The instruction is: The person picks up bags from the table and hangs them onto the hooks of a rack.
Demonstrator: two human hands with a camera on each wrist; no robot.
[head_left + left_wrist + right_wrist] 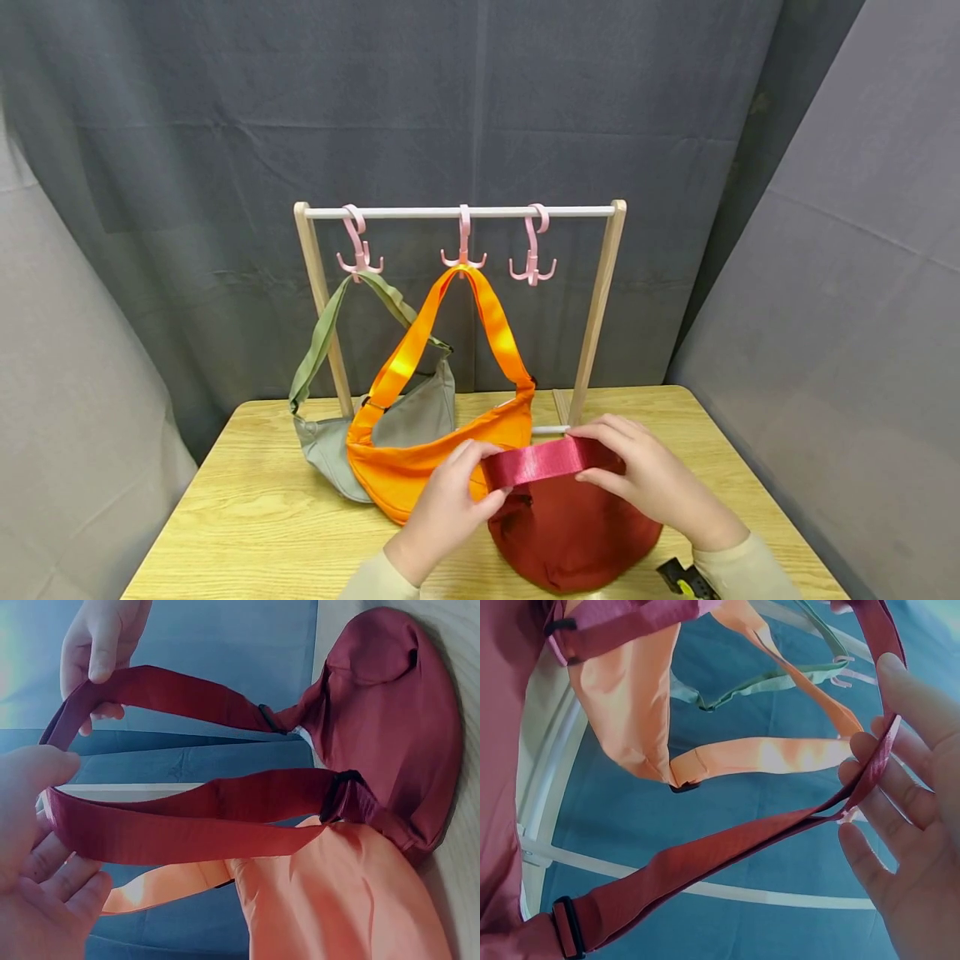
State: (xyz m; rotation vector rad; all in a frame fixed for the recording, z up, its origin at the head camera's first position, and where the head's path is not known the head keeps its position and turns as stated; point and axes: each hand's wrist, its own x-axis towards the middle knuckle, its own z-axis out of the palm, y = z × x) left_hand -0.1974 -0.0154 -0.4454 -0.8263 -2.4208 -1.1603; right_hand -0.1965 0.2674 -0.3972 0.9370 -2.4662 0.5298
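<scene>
A dark red shoulder bag (577,533) rests on the table at front right, its wide strap (534,463) raised and looped between both hands. My left hand (450,500) pinches the strap's left side, thumb in front and fingers behind, as the left wrist view shows. On the other side, my right hand (637,471) grips the strap between thumb and fingers. Black buckles (341,796) join the strap to the bag body. Just behind my left hand is an orange bag (442,462), its strap hanging on the middle pink hook (463,242).
A rack with a white rod (420,213) and wooden posts (597,312) stands at the table's back. A grey-green bag (326,454) hangs from the left pink hook (360,250), partly behind the orange one. The right pink hook (532,250) carries nothing. Grey curtains (225,167) surround the table.
</scene>
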